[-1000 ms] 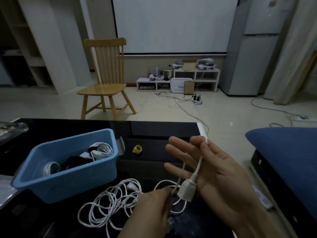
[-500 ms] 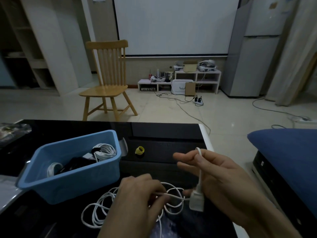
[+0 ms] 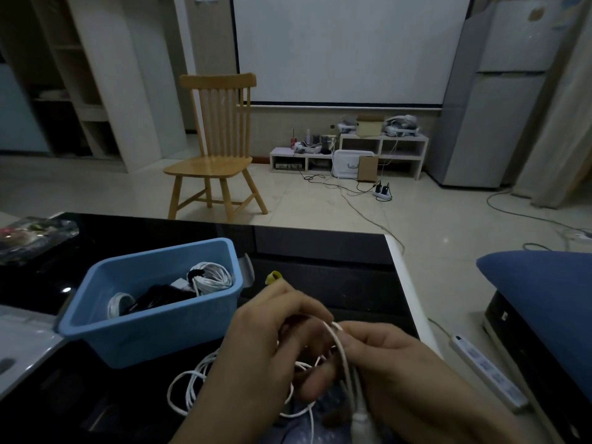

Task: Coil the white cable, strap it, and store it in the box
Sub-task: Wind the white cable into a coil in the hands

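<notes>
The white cable [image 3: 189,384] lies in loose loops on the black table, partly hidden under my hands. My right hand [image 3: 394,370] pinches a folded strand of it, and the white plug end [image 3: 363,424] hangs below that hand. My left hand [image 3: 266,354] has its fingers curled around the cable right beside the right hand. The blue box [image 3: 153,328] stands to the left and holds a strapped white coil [image 3: 211,277] and dark items. A yellow strap ring [image 3: 274,277] sits on the table just beyond my left hand.
The black table [image 3: 320,251] ends at a white edge on the right. A white power strip [image 3: 487,370] lies on the floor beside a blue cushion [image 3: 544,302]. A wooden chair [image 3: 214,149] stands beyond the table. A shiny wrapped item [image 3: 32,232] rests at the far left.
My left hand rose from the loose loops and met my right hand, bringing cable with it. My right hand's fingers curled from spread to pinching, and the plug dropped lower in view.
</notes>
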A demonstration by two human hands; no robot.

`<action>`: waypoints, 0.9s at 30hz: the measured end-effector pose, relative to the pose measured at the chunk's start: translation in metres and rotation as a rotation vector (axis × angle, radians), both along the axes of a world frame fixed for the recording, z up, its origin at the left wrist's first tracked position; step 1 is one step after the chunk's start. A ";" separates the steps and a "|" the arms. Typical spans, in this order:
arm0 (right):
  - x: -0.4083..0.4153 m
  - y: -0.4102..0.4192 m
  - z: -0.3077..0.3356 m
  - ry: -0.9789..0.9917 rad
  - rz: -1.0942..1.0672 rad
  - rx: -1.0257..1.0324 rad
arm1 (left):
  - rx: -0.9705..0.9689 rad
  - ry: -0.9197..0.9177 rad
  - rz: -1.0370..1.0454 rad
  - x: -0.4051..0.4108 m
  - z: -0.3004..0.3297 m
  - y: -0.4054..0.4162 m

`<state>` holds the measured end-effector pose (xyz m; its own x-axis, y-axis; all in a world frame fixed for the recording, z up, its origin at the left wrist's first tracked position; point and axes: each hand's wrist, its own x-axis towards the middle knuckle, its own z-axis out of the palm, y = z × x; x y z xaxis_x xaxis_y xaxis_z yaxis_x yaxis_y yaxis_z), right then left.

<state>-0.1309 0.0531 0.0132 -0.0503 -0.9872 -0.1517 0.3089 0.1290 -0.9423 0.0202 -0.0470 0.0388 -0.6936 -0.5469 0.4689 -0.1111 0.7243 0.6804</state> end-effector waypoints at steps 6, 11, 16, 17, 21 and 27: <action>0.006 -0.004 -0.003 -0.221 0.107 -0.059 | 0.137 0.082 0.020 -0.001 -0.004 -0.005; 0.013 -0.006 0.002 -0.491 0.158 -0.154 | 0.304 0.126 -0.024 -0.005 -0.008 -0.008; 0.012 -0.003 0.010 -0.485 -0.085 -0.175 | 0.534 0.111 -0.103 -0.014 -0.020 -0.003; 0.011 -0.002 0.011 -0.496 -0.132 -0.185 | 0.579 0.107 -0.101 -0.017 -0.023 -0.001; 0.001 -0.003 0.007 -0.614 -0.072 -0.271 | 0.730 0.098 -0.165 -0.025 -0.028 0.011; -0.011 -0.004 0.001 -0.718 0.027 -0.336 | 0.905 0.105 -0.257 -0.033 -0.030 0.018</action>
